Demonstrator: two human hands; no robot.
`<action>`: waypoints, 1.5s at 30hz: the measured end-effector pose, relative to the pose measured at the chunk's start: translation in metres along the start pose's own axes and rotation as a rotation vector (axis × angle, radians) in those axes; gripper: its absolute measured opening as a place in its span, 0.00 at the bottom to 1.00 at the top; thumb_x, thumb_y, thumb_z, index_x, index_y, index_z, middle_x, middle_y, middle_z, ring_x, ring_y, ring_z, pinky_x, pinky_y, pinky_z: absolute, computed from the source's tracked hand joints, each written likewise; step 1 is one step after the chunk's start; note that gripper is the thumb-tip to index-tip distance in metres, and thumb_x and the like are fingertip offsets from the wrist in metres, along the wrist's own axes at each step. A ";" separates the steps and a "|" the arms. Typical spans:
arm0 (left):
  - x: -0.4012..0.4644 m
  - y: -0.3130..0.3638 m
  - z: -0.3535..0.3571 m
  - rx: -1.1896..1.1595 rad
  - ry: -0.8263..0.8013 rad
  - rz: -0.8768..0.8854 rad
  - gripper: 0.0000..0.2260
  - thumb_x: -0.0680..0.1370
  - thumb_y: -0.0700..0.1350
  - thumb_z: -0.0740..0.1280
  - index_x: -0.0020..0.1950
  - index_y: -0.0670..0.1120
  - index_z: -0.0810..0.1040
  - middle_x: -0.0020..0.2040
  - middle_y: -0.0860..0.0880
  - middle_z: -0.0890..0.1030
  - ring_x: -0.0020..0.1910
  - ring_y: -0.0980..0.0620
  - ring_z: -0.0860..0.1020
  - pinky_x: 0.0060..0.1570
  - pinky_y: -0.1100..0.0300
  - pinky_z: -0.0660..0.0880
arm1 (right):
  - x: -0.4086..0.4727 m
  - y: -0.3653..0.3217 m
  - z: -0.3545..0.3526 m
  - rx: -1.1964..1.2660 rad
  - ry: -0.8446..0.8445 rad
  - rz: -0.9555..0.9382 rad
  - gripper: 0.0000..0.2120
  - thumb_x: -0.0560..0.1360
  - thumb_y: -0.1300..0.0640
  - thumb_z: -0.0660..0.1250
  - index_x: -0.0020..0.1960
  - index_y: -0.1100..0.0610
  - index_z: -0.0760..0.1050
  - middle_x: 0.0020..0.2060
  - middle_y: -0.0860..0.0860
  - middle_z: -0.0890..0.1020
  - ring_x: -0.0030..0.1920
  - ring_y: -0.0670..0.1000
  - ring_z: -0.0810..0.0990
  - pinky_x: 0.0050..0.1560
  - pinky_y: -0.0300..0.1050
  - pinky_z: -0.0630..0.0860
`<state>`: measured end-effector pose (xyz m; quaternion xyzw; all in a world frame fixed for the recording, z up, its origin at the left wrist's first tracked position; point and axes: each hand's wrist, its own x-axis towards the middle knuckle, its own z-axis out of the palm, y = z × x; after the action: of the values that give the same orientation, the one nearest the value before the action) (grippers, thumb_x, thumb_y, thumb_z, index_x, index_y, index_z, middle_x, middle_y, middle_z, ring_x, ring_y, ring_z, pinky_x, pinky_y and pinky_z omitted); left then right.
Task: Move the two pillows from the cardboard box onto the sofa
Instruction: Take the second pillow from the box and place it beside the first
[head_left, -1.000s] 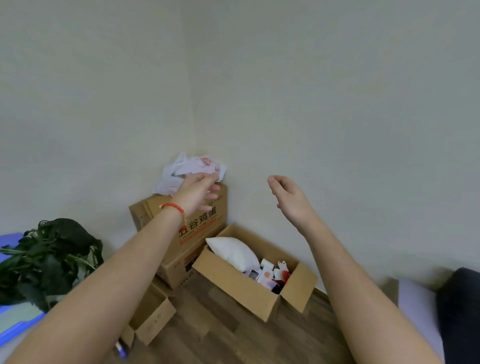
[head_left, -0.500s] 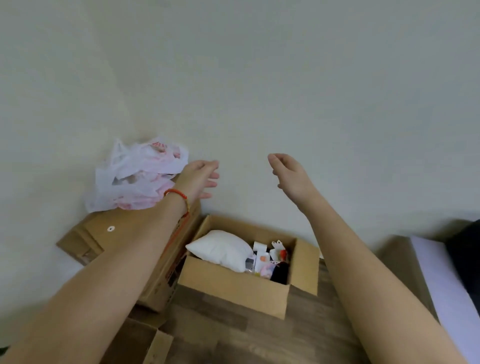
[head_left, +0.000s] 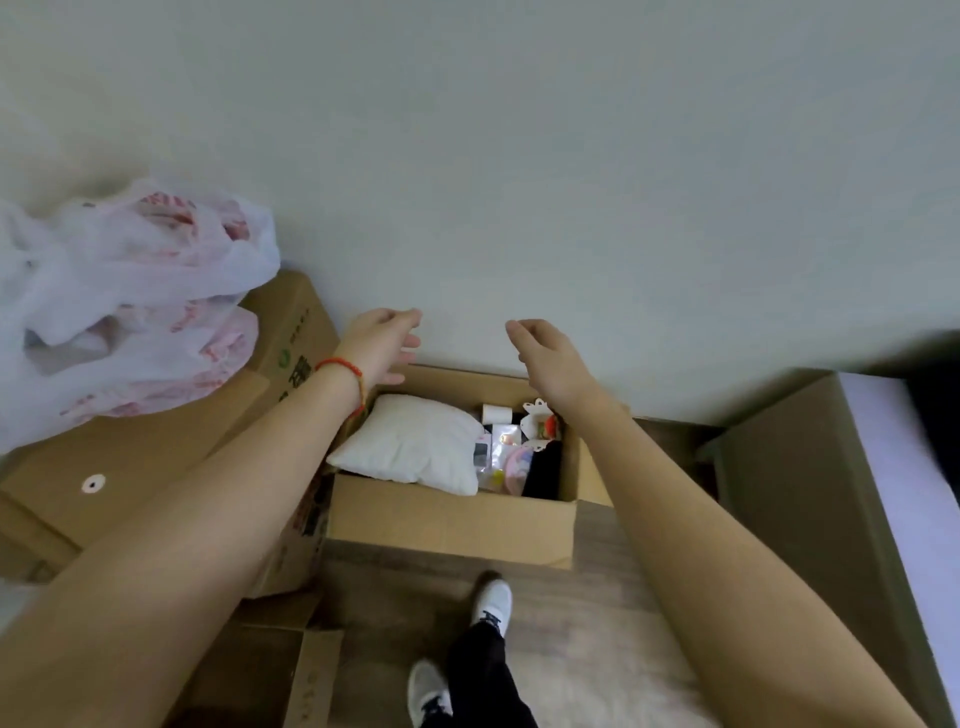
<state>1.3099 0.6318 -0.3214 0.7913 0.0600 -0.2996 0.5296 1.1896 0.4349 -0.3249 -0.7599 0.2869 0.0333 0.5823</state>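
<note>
Hands (head_left: 382, 345) (head_left: 550, 358) hover open above box (head_left: 452, 519) rim, pillow (head_left: 410, 441) uncovered.

Pillow (head_left: 410, 444) in the box's (head_left: 447, 522) left half, clutter (head_left: 511, 449) on its right; bagged carton (head_left: 156, 447) just left.

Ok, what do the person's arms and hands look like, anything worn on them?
Both arms are bare, with no sleeves in view. The left hand has a thin red cord bracelet around the wrist. The right hand wears nothing: no ring, watch or glove shows on either hand.
</note>
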 end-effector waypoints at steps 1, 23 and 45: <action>0.015 -0.009 0.003 0.013 -0.004 -0.020 0.16 0.84 0.54 0.66 0.66 0.44 0.80 0.61 0.43 0.85 0.53 0.47 0.84 0.49 0.51 0.80 | 0.014 0.013 0.007 -0.002 -0.015 0.028 0.25 0.85 0.40 0.62 0.75 0.55 0.74 0.64 0.48 0.79 0.66 0.52 0.78 0.71 0.55 0.74; 0.354 -0.319 0.035 0.339 0.070 -0.259 0.14 0.84 0.55 0.68 0.58 0.45 0.81 0.55 0.45 0.83 0.57 0.40 0.81 0.48 0.54 0.73 | 0.286 0.358 0.197 0.062 -0.064 0.533 0.29 0.82 0.38 0.66 0.76 0.56 0.70 0.60 0.53 0.80 0.59 0.54 0.80 0.65 0.53 0.76; 0.434 -0.377 0.014 0.379 -0.023 -0.559 0.53 0.70 0.70 0.76 0.87 0.46 0.60 0.80 0.42 0.72 0.73 0.37 0.76 0.69 0.45 0.72 | 0.326 0.422 0.260 0.207 -0.089 0.849 0.67 0.56 0.19 0.74 0.85 0.47 0.57 0.75 0.51 0.73 0.72 0.59 0.75 0.73 0.61 0.73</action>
<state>1.5017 0.6858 -0.8608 0.8250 0.2121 -0.4482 0.2712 1.3348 0.4745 -0.8986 -0.5099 0.5503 0.2734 0.6019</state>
